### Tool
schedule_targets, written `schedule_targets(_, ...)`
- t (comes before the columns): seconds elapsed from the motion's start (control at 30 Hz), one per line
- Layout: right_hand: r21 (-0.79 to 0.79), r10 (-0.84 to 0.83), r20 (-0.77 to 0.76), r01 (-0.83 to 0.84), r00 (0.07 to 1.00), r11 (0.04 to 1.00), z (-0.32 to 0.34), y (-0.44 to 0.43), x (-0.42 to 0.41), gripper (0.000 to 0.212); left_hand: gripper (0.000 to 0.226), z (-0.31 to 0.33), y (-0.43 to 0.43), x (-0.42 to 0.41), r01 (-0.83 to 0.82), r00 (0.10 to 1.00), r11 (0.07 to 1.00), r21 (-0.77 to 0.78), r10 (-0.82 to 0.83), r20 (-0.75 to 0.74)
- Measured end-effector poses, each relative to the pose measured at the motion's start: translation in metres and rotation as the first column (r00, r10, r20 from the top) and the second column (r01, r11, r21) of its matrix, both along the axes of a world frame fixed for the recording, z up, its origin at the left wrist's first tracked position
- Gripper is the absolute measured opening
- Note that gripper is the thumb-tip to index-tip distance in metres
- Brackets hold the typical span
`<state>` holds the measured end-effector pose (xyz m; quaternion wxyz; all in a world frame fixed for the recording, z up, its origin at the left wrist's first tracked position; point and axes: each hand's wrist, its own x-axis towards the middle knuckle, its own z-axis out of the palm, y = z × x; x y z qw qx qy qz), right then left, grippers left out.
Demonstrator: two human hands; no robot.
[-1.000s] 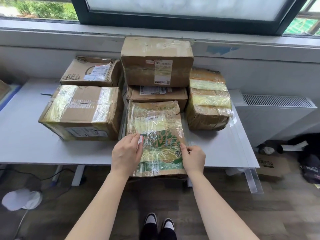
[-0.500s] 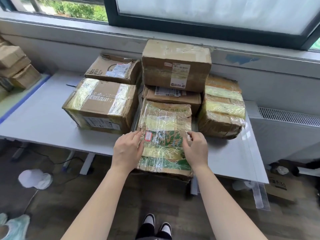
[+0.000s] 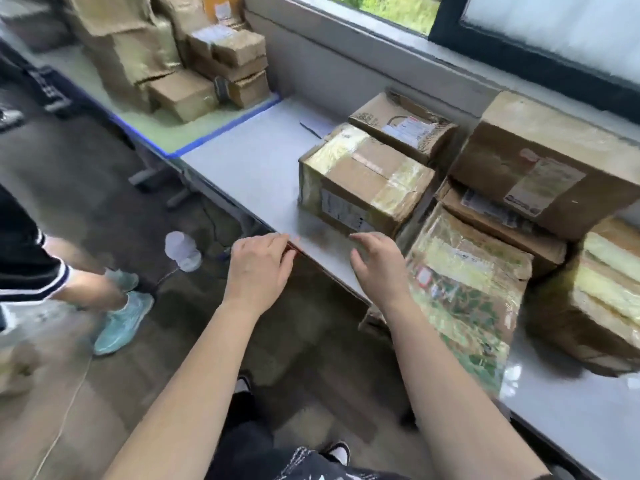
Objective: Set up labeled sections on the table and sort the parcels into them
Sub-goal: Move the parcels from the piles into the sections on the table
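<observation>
Showing taped parcels, shipping labels unreadable

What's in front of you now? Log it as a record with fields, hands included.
left hand: at the table front edge, something red at its fingertips; grip unclear
right hand: over the table, fingers loose, holding nothing
green-printed parcel: flat at the front edge, right of both hands
taped box: beyond the right hand
blue-taped section: far end, holds stacked parcels

My left hand sits at the counter's near edge, a red scrap at its tips; my right hand hovers over the counter, fingers loosely curled, beside the green-printed parcel.
</observation>
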<state>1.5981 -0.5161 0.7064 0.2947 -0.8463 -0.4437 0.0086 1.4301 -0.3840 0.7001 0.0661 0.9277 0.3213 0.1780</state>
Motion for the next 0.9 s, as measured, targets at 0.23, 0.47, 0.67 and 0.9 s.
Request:
schedule_targets(0.23, -0.020, 0.146, -0.040, -0.147, 0.988, 0.989, 0.000, 0.133, -0.073, 0.026, 0.037, 0.000, 0.103, -0.088, -0.195, 0.981, 0.979, -0.050, 0.196, 0.013)
schedule_targets(0.47, 0.021, 0.146, -0.140, -0.145, 0.979, 0.989, 0.009, 0.241, -0.136, 0.024, 0.038, 0.012, 0.208, -0.142, -0.229, 0.973, 0.973, -0.022, 0.228, -0.030)
schedule_targets(0.67, 0.015, 0.154, -0.171, -0.153, 0.973, 0.988, 0.012, 0.289, -0.150, 0.026, 0.034, 0.018, 0.254, -0.150, -0.236, 0.971, 0.971, -0.032, 0.237, 0.032)
schedule_targets(0.9, 0.035, 0.156, -0.186, -0.152, 0.970, 0.988, 0.022, 0.318, -0.144, 0.025, 0.034, 0.025, 0.280, -0.141, -0.228, 0.973, 0.974, -0.005, 0.228, 0.035)
